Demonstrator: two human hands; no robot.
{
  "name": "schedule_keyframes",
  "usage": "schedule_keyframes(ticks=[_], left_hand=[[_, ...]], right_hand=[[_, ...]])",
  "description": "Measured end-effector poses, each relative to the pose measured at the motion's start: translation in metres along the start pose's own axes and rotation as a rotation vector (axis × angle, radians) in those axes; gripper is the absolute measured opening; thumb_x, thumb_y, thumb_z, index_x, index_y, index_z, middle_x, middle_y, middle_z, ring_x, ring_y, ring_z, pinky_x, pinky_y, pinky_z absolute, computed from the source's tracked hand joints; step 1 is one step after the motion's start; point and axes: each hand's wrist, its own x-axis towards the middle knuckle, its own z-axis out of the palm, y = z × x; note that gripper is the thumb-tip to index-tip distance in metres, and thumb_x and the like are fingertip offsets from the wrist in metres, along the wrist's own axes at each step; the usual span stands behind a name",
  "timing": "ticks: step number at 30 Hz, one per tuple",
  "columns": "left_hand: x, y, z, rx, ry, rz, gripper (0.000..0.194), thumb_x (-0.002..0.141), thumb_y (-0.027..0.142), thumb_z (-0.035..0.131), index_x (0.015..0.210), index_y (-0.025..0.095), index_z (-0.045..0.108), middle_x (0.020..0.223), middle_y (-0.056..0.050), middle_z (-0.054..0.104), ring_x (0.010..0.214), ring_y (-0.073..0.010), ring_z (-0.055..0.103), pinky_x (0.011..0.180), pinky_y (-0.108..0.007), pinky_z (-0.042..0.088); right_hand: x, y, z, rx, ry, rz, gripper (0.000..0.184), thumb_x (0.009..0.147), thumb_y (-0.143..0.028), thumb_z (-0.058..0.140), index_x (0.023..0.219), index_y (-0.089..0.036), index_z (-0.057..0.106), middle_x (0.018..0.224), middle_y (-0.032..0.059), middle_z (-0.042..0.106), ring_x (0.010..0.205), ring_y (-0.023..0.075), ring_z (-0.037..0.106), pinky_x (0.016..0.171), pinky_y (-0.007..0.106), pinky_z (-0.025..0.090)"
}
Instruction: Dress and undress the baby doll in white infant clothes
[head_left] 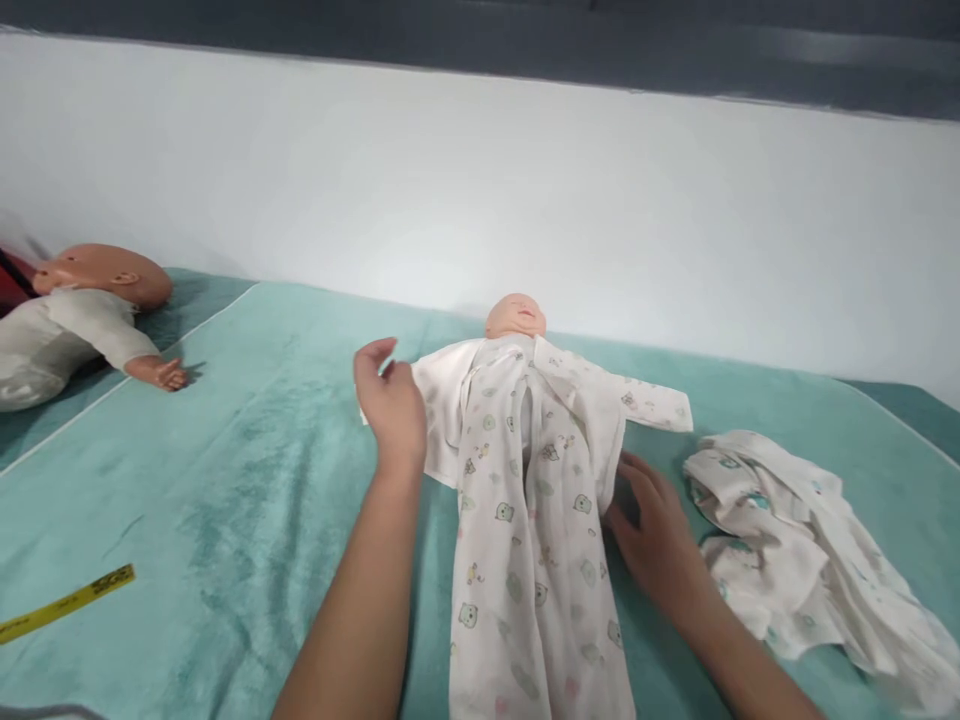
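Observation:
A baby doll (516, 316) lies on its back, head toward the wall. Under it spreads a white baby shirt (652, 402), its sleeves stretched out to both sides. A long white baby garment printed with small animals (536, 580) covers the doll's front and runs toward me. My left hand (391, 405) hovers by the left sleeve, fingers curved and apart from the thumb; it partly hides that sleeve. Beside the shirt's right lower edge is my right hand (654, 530), fingers and thumb apart, fingertips at the cloth.
A crumpled white printed cloth (780, 540) lies to the right. Another doll (67, 335) in a pale body lies at the far left. A yellow tape strip (67, 605) rests on the green bed cover (225, 480). A white wall (450, 180) borders the far side.

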Motion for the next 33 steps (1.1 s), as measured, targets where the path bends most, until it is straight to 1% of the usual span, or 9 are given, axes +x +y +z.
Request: schedule_keyframes(ticks=[4, 7, 11, 14, 20, 26, 29, 31, 33], left_hand=[[-0.02, 0.003, 0.015, 0.023, -0.52, -0.032, 0.024, 0.082, 0.019, 0.05, 0.099, 0.02, 0.067, 0.11, -0.004, 0.07, 0.106, -0.019, 0.062, 0.102, -0.036, 0.045], [-0.028, -0.001, 0.021, 0.162, -0.682, -0.041, 0.03, 0.086, 0.022, 0.049, 0.11, 0.019, 0.068, 0.123, -0.007, 0.068, 0.117, -0.0215, 0.06, 0.109, -0.04, 0.04], [-0.027, -0.004, 0.021, 0.321, -0.662, 0.078, 0.034, 0.087, 0.019, 0.047, 0.113, 0.018, 0.069, 0.124, -0.008, 0.068, 0.119, -0.0231, 0.06, 0.108, -0.041, 0.042], [-0.025, -0.005, 0.019, 0.395, -0.597, 0.164, 0.031, 0.085, 0.018, 0.048, 0.105, 0.02, 0.072, 0.114, -0.008, 0.072, 0.111, -0.0246, 0.064, 0.103, -0.042, 0.047], [-0.026, -0.006, 0.018, 0.579, -0.632, 0.206, 0.042, 0.082, 0.008, 0.043, 0.109, 0.022, 0.071, 0.115, -0.009, 0.073, 0.11, -0.0285, 0.066, 0.097, -0.047, 0.05], [-0.018, -0.013, 0.018, 0.643, -0.669, 0.314, 0.038, 0.091, 0.014, 0.037, 0.115, 0.024, 0.065, 0.143, -0.008, 0.055, 0.143, -0.0273, 0.037, 0.109, -0.053, 0.037], [-0.014, -0.016, 0.018, 0.768, -0.665, 0.359, 0.04, 0.093, 0.017, 0.036, 0.119, 0.028, 0.064, 0.145, -0.006, 0.054, 0.145, -0.0309, 0.033, 0.106, -0.06, 0.032], [-0.012, -0.017, 0.018, 0.807, -0.652, 0.384, 0.04, 0.094, 0.019, 0.036, 0.121, 0.03, 0.063, 0.146, -0.005, 0.053, 0.145, -0.0309, 0.031, 0.105, -0.059, 0.031], [-0.011, -0.018, 0.019, 0.824, -0.637, 0.388, 0.038, 0.094, 0.022, 0.038, 0.122, 0.031, 0.063, 0.146, -0.005, 0.052, 0.144, -0.031, 0.032, 0.105, -0.058, 0.029]], right_hand=[[-0.024, -0.027, 0.005, 0.177, 0.053, 0.079, 0.044, 0.089, -0.04, 0.052, 0.131, -0.025, 0.05, 0.148, 0.0109, 0.044, 0.138, 0.0293, 0.04, 0.112, 0.051, 0.036], [-0.014, -0.017, -0.006, 0.179, 0.127, 0.2, 0.044, 0.088, -0.045, 0.053, 0.126, -0.024, 0.052, 0.146, 0.0113, 0.047, 0.137, 0.0307, 0.042, 0.113, 0.052, 0.034], [0.004, 0.016, -0.029, 0.079, 0.208, 0.268, 0.044, 0.084, -0.048, 0.054, 0.121, -0.024, 0.055, 0.14, 0.0121, 0.053, 0.134, 0.0324, 0.045, 0.114, 0.053, 0.032], [0.009, 0.021, -0.033, 0.101, 0.222, 0.269, 0.043, 0.084, -0.049, 0.055, 0.12, -0.024, 0.056, 0.136, 0.0113, 0.056, 0.131, 0.0325, 0.048, 0.112, 0.053, 0.035], [0.049, -0.042, -0.018, 0.411, 0.193, 0.091, 0.04, 0.091, -0.049, 0.051, 0.123, -0.025, 0.054, 0.135, 0.0095, 0.056, 0.125, 0.0255, 0.054, 0.103, 0.043, 0.046], [0.104, -0.1, -0.002, 0.177, 0.031, -0.081, 0.035, 0.087, -0.047, 0.058, 0.115, -0.025, 0.06, 0.121, 0.0089, 0.063, 0.114, 0.0291, 0.055, 0.092, 0.044, 0.045], [0.11, -0.094, 0.0, 0.164, 0.049, -0.019, 0.026, 0.087, -0.045, 0.056, 0.097, -0.023, 0.065, 0.1, 0.0063, 0.067, 0.092, 0.025, 0.059, 0.079, 0.037, 0.044], [0.11, -0.075, -0.007, 0.199, 0.086, 0.098, 0.025, 0.087, -0.045, 0.055, 0.088, -0.022, 0.064, 0.085, 0.0032, 0.067, 0.077, 0.0204, 0.057, 0.069, 0.032, 0.041], [0.111, -0.049, -0.021, 0.175, 0.221, 0.227, 0.023, 0.084, -0.043, 0.057, 0.083, -0.021, 0.064, 0.077, 0.0027, 0.064, 0.072, 0.019, 0.053, 0.067, 0.031, 0.037]])
